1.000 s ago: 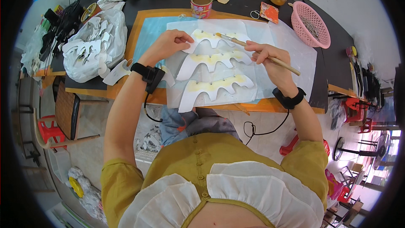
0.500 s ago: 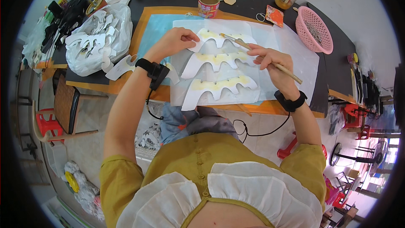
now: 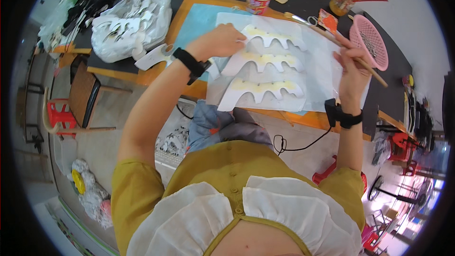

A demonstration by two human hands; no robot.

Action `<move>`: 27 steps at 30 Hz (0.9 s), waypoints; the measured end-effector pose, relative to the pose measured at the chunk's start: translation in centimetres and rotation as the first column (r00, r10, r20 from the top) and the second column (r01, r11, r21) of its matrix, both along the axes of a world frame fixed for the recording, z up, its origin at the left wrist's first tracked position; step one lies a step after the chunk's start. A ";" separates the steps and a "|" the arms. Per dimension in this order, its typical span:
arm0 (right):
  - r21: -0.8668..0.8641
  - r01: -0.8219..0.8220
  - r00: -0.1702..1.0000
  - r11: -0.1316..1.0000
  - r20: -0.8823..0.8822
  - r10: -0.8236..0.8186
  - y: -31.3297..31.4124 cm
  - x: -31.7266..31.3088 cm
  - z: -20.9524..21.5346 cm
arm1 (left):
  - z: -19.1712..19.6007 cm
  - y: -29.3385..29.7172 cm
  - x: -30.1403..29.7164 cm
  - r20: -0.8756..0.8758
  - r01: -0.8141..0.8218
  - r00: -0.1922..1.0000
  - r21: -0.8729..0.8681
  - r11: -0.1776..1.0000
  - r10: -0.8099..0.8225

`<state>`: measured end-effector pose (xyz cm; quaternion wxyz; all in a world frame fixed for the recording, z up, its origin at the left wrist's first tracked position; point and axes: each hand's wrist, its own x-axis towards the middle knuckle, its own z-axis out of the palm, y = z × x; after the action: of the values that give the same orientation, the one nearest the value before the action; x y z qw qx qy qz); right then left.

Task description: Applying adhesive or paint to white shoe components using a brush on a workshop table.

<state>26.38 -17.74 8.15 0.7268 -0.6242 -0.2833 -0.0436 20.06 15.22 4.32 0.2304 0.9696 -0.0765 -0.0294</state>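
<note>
Three white scalloped cutouts lie in a row on a white sheet (image 3: pixel 310 83), each with yellowish smears along its upper part: the far one (image 3: pixel 261 33), the middle one (image 3: pixel 258 60) and the near one (image 3: pixel 246 85). My left hand (image 3: pixel 222 41) is at the left end of the far cutout, fingers closed on its edge; the hand itself hides part of that end. In my right hand (image 3: pixel 353 64), right of the cutouts, is a long wooden paintbrush (image 3: pixel 323 32). Its bristles point up-left, past the far cutout, toward an open can of brownish stuff (image 3: pixel 258 3).
A plastic bag (image 3: pixel 161 31) of white cutouts sits at the left, with scissors and a loose cutout (image 3: pixel 152 58) beside it. A pink basket (image 3: pixel 355 35) of small bits stands at the right, near a jar of brushes (image 3: pixel 340 5) and an orange packet (image 3: pixel 328 21).
My right hand has moved right with the paintbrush, lifting its tip off the far cutout. My left hand has turned at that cutout's left end. The whole view has shifted.
</note>
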 end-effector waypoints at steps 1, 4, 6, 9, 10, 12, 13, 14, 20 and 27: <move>0.074 0.060 0.997 0.995 -0.061 -0.056 -0.2 -0.1 0.4 | 0.3 -0.3 -0.3 -0.067 0.006 0.998 0.027 1.000 -0.004; 0.131 0.129 0.989 0.983 -0.086 -0.118 -1.9 0.3 0.5 | 1.6 -1.1 -2.2 0.063 -0.113 0.990 -0.181 0.977 0.126; 0.208 0.139 0.986 0.968 -0.125 -0.114 -3.3 0.7 0.2 | 3.7 -0.8 -4.9 0.074 -0.109 0.988 -0.308 0.945 0.138; 0.311 0.153 0.981 0.938 -0.163 -0.105 -5.9 1.9 0.0 | 4.3 2.7 -9.1 0.125 -0.155 0.967 -0.410 0.899 0.224; 0.383 0.146 0.977 0.912 -0.201 -0.072 -6.5 2.3 0.0 | 4.0 4.4 -10.5 0.162 -0.216 0.941 -0.391 0.895 0.298; 0.491 0.141 0.967 0.860 -0.256 -0.013 -6.9 2.4 -0.2 | 2.1 7.8 -12.8 0.108 -0.410 0.866 -0.404 0.818 0.488; 0.492 0.140 0.966 0.859 -0.257 -0.011 -7.0 2.6 -0.4 | 1.4 9.1 -13.5 0.107 -0.413 0.865 -0.402 0.817 0.490; 0.532 0.135 0.958 0.836 -0.284 0.027 -7.2 2.9 -0.9 | 0.9 10.2 -13.9 0.267 -0.403 0.837 -0.289 0.868 0.477; 0.591 0.086 0.934 0.802 -0.328 0.142 -5.8 2.4 -2.9 | -1.4 15.5 -12.9 0.416 -0.437 0.808 -0.052 0.898 0.418; 0.514 0.114 0.933 0.850 -0.350 0.086 -6.0 1.2 -1.8 | -2.4 20.1 -11.5 0.482 -0.426 0.794 0.003 0.905 0.372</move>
<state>27.58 -23.78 6.33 0.9086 -0.4006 -0.1179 -0.0097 8.54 35.29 1.93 0.1512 0.9528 0.0781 0.2515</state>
